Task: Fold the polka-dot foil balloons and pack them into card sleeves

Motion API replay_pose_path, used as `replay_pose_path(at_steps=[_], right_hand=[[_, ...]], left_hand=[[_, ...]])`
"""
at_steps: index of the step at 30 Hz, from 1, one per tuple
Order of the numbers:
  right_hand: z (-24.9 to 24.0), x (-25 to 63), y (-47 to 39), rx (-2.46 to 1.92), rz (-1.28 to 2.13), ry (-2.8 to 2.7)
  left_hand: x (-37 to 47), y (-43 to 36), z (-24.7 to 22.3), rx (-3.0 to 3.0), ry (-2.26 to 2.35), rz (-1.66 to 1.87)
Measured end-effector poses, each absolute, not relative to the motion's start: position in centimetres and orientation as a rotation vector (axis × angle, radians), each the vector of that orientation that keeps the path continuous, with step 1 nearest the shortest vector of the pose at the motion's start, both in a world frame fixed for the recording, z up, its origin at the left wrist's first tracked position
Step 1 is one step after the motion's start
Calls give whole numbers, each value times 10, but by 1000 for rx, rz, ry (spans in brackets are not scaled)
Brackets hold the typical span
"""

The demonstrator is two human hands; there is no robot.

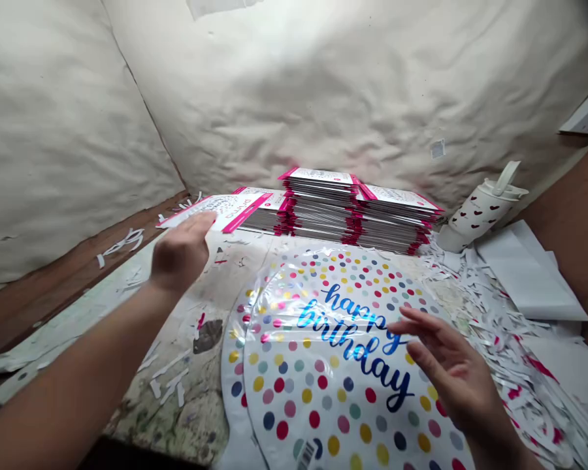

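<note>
My left hand (183,251) is closed on the near edge of a printed card packet (215,209), white with a pink border, at the left end of the stacks. Flat on the table in front of me lie overlapping round foil balloons (323,365), white with coloured dots and blue "happy birthday" lettering on the top one. Over the right side of that lettering hovers my right hand (451,365), fingers apart and holding nothing. Whether its fingertips touch the foil I cannot tell.
Several stacks of pink-edged packets (321,209) stand against the papered wall (294,98). To their right leans a white tumbler with hearts (483,209). Paper scraps (500,320) and white sheets (534,267) cover the right side. More paper strips (169,385) lie on the left of the worn table (176,418).
</note>
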State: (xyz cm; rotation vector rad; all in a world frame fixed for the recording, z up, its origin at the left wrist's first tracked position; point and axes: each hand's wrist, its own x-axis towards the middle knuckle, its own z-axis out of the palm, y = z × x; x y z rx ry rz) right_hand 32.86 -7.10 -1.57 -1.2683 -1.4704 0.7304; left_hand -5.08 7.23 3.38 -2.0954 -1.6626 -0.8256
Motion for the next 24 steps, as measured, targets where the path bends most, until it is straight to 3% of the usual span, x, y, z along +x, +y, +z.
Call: replay_pose_path(at_steps=[6, 12, 16, 20, 22, 24], right_hand=[[-32, 358, -90, -1478, 587, -1739], [-58, 361, -133, -1407, 301, -2419], [-79, 351, -160, -1173, 28, -2610], [-67, 350, -163, -1151, 272, -2445], [-57, 347, -162, -1244, 387, -2398], [-53, 342, -164, -1293, 429, -2393]], left_hand=[[-22, 224, 18, -2294, -1727, -532], [25, 256, 24, -2330, -1804, -414], [54, 172, 30, -2336, -1700, -531], [85, 13, 18, -3377, -1117, -67], [94, -54, 6, -3653, -745, 61], [98, -93, -8, -3724, -709, 77]])
